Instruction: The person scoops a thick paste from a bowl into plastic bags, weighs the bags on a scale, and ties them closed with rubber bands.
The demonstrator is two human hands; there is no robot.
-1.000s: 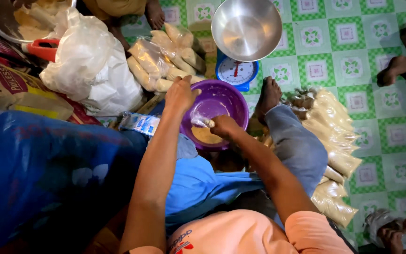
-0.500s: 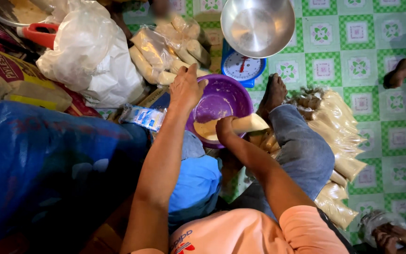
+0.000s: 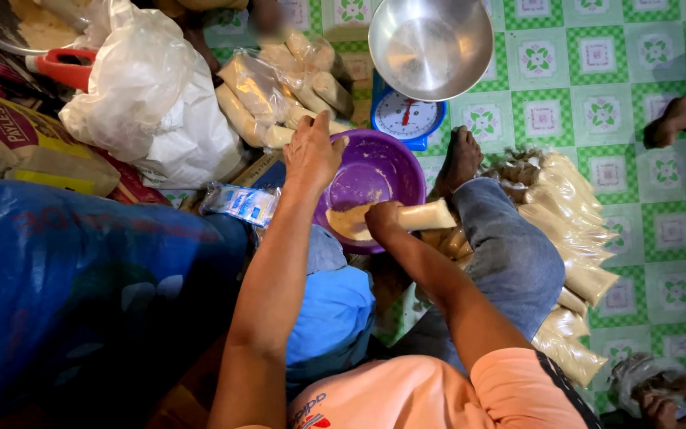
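- One blue sack (image 3: 65, 294) fills the lower left of the frame; above it, at the left edge, lies one brown printed bag (image 3: 17, 135).
- One white plastic bag (image 3: 148, 103) bulges at the upper left, with one red handle (image 3: 65, 67) just beside it.
- One small blue-and-white packet (image 3: 240, 202) lies left of centre, near the left forearm.
- A heap of filled clear packets (image 3: 279, 79) sits at the upper centre; they overlap too much to count.
- The left hand (image 3: 311, 155) rests on the rim of the one purple bowl (image 3: 379, 167) at centre, fingers spread flat and grasping nothing.
- The bowl stands on the floor and holds a little pale mix at its bottom.
- The right hand (image 3: 381, 221) is over the bowl's near edge, fingers clenched around one filled pale packet (image 3: 426, 214) that lies level and points right.
- One blue scale (image 3: 402, 119) with one steel pan (image 3: 430, 44) stands just above the bowl.
- One bare foot (image 3: 460, 159) touches the green tiled floor (image 3: 597, 103) right of the bowl.
- A second heap of filled packets (image 3: 573, 246) runs down the right side, uncounted.
- Another person's foot (image 3: 680, 119) shows at the right edge, and hands (image 3: 676, 393) at the lower right.
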